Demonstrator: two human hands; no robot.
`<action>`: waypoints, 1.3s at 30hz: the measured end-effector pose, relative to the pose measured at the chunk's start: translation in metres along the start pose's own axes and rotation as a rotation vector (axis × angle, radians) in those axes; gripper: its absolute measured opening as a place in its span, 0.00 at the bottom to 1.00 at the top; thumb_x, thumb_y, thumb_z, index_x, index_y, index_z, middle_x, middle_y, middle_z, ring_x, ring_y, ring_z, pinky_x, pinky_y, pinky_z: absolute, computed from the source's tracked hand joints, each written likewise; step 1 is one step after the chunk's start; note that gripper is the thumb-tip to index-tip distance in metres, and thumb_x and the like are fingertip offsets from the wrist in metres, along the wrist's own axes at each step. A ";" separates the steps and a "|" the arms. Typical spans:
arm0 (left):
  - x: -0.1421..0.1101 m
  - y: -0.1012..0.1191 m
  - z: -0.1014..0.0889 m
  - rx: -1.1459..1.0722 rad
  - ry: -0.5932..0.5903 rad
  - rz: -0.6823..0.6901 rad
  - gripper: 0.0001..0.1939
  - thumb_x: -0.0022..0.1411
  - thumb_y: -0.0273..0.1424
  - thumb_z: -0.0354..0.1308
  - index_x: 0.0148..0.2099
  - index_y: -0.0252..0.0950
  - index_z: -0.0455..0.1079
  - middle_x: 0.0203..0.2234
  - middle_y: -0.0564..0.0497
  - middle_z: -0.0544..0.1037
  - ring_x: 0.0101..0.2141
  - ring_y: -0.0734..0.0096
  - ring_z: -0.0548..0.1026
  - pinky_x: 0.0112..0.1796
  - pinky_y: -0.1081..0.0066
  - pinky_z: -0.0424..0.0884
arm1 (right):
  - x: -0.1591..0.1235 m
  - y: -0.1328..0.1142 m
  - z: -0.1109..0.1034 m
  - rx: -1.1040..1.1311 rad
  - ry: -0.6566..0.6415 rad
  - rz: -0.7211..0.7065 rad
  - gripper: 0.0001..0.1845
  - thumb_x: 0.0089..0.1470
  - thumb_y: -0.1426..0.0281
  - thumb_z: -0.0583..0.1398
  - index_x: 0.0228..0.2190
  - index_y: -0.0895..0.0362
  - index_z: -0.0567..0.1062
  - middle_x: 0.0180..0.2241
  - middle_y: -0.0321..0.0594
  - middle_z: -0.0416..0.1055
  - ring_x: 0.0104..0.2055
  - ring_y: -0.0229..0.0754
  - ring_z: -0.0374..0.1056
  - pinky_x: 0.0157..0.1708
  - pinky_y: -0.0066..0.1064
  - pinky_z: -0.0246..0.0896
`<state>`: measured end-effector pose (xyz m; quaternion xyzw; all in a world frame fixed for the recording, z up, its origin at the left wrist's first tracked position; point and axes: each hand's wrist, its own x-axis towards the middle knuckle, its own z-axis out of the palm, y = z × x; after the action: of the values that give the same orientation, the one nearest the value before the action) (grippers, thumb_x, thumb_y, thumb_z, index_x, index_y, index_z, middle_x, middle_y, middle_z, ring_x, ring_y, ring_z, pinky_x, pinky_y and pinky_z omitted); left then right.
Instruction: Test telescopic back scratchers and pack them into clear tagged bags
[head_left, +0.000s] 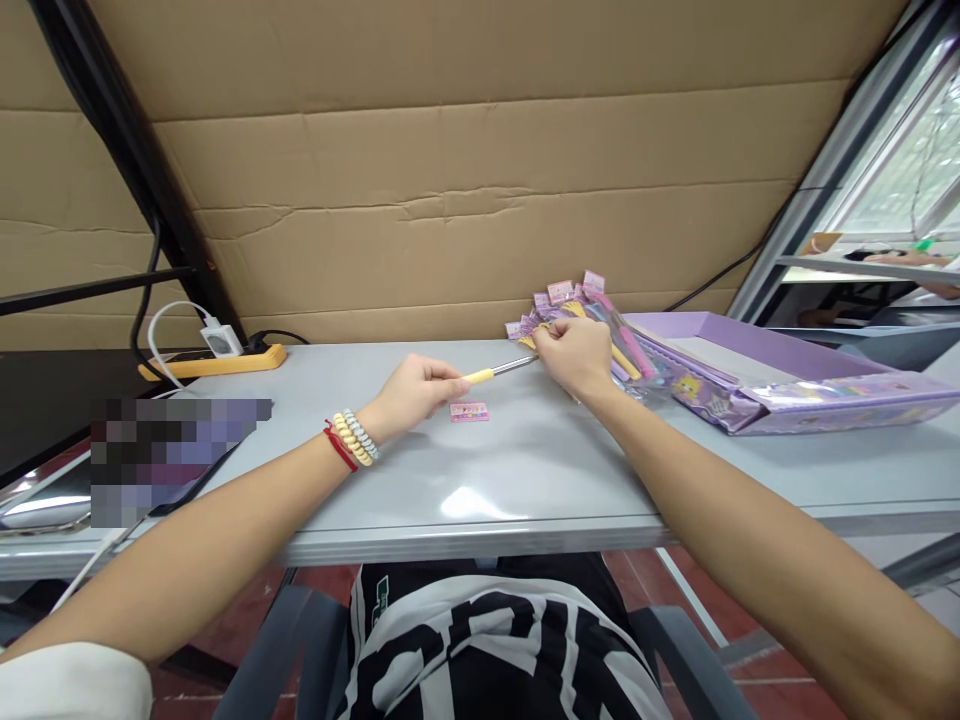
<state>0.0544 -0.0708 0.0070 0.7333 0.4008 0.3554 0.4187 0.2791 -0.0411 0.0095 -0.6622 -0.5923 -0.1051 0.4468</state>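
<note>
My left grip (425, 393) was closed round the yellow handle (480, 377), my right (574, 352) pinched the far end, seemingly keeping the rod (515, 366) steady.

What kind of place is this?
Probably a small workshop or packing station: the wall behind the desk looks like cardboard, a yellow power strip sits on top, and a pile of small tagged items lies beside an open purple box.
</note>
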 end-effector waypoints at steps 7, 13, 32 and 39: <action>0.000 0.001 0.000 -0.242 -0.030 -0.122 0.08 0.48 0.33 0.61 0.25 0.33 0.70 0.11 0.61 0.51 0.15 0.82 0.48 0.19 0.74 0.44 | -0.006 -0.010 -0.003 -0.016 -0.014 -0.005 0.13 0.42 0.67 0.54 0.12 0.56 0.64 0.13 0.36 0.61 0.19 0.35 0.52 0.23 0.30 0.43; -0.003 0.002 -0.001 0.174 0.064 0.064 0.15 0.51 0.40 0.59 0.29 0.31 0.74 0.12 0.58 0.58 0.16 0.81 0.53 0.19 0.74 0.49 | -0.009 -0.015 -0.003 -0.050 -0.059 0.002 0.13 0.44 0.67 0.54 0.13 0.56 0.67 0.15 0.39 0.65 0.21 0.37 0.55 0.25 0.30 0.44; -0.013 -0.010 0.017 1.065 0.303 0.727 0.18 0.64 0.36 0.46 0.31 0.33 0.73 0.15 0.51 0.72 0.17 0.73 0.67 0.20 0.72 0.54 | -0.015 -0.020 -0.001 -0.033 -0.155 0.012 0.14 0.44 0.68 0.53 0.12 0.56 0.66 0.14 0.40 0.64 0.21 0.37 0.56 0.24 0.29 0.44; -0.005 -0.007 0.011 1.230 0.168 0.532 0.15 0.64 0.36 0.45 0.35 0.34 0.71 0.22 0.48 0.75 0.22 0.67 0.71 0.22 0.71 0.57 | -0.010 -0.012 0.008 -0.014 -0.177 -0.044 0.15 0.46 0.67 0.53 0.12 0.56 0.65 0.15 0.38 0.63 0.22 0.37 0.55 0.25 0.30 0.44</action>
<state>0.0599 -0.0771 -0.0047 0.8817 0.3672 0.2093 -0.2095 0.2625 -0.0437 0.0043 -0.6588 -0.6432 -0.0603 0.3857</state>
